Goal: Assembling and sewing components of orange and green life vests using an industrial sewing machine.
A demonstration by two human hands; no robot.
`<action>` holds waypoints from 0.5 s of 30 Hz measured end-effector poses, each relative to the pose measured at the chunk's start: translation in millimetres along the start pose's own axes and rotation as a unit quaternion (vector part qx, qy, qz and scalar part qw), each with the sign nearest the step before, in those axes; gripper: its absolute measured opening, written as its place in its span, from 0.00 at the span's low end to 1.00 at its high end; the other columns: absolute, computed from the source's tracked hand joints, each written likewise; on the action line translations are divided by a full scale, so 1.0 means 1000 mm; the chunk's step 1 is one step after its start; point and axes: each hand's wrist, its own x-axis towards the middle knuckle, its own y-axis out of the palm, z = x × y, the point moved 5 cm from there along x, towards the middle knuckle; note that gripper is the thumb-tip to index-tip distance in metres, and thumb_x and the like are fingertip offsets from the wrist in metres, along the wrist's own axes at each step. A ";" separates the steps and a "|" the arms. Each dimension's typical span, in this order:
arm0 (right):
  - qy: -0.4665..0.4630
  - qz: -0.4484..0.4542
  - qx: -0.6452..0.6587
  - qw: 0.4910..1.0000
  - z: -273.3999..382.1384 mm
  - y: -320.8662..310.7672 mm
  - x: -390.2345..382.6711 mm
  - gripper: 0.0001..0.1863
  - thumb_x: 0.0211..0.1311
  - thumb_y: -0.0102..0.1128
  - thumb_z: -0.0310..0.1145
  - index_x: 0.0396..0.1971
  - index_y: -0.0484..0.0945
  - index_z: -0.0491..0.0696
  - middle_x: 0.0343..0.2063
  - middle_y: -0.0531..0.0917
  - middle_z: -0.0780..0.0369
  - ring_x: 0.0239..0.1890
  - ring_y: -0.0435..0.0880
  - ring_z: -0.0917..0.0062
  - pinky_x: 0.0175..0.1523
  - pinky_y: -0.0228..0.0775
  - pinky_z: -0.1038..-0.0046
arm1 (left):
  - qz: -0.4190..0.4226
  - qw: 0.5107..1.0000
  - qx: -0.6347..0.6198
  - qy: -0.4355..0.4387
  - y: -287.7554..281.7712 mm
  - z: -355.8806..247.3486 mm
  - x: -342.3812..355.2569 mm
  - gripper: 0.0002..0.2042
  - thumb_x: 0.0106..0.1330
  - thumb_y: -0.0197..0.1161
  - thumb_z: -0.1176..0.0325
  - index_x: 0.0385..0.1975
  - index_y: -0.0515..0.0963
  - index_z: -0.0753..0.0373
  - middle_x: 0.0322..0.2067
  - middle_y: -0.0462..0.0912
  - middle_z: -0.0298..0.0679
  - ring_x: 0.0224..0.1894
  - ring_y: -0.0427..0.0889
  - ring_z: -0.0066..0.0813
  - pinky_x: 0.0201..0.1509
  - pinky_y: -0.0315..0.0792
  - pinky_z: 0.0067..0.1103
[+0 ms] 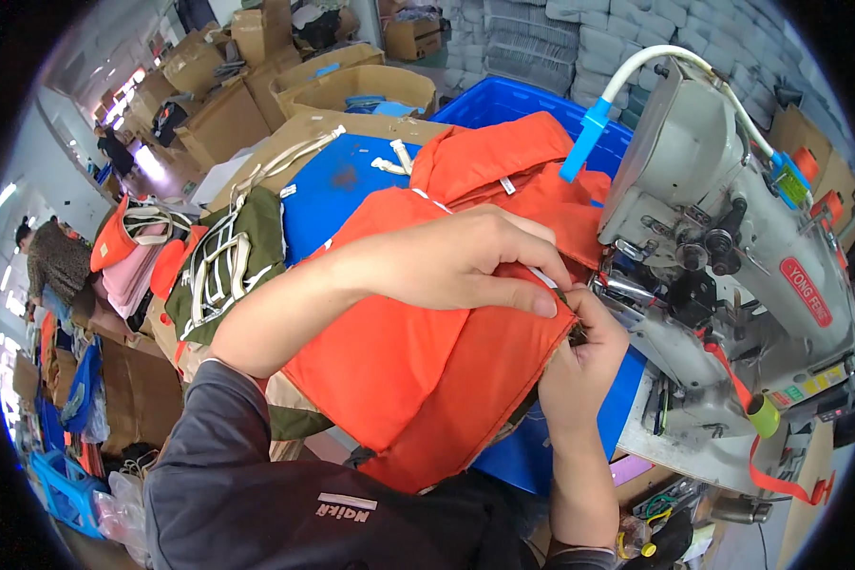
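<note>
A large orange fabric piece [380, 356] with a raw, fraying side edge lies over the blue work surface and hangs toward my body. My left hand [489, 261] rests on its top from above, thumb and fingers closed on the upper right edge, beside a small white strip. At the same corner, my right hand [589, 356] pinches the edge between curled fingers and thumb. Just right of both hands is the needle area of a grey industrial sewing machine [722, 218]. A red tape [717, 356] runs down from the machine through a yellow-green roll.
More orange fabric [503, 157] is bunched behind, before a blue plastic crate [532, 95]. To the left lie green pieces with cream straps [228, 275]. Cardboard boxes [351, 90] stand at the back. A bottle and scissors sit under the machine table [703, 456]. People are at far left.
</note>
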 end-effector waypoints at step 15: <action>0.144 0.192 0.001 0.971 -0.027 0.032 -0.081 0.17 0.63 0.59 0.29 0.51 0.73 0.41 0.35 0.81 0.48 0.38 0.84 0.59 0.44 0.73 0.66 | -0.359 0.898 0.254 -0.019 -0.099 -0.005 -0.040 0.07 0.67 0.63 0.70 0.38 0.78 0.67 0.29 0.79 0.38 0.32 0.76 0.22 0.39 0.70 0.18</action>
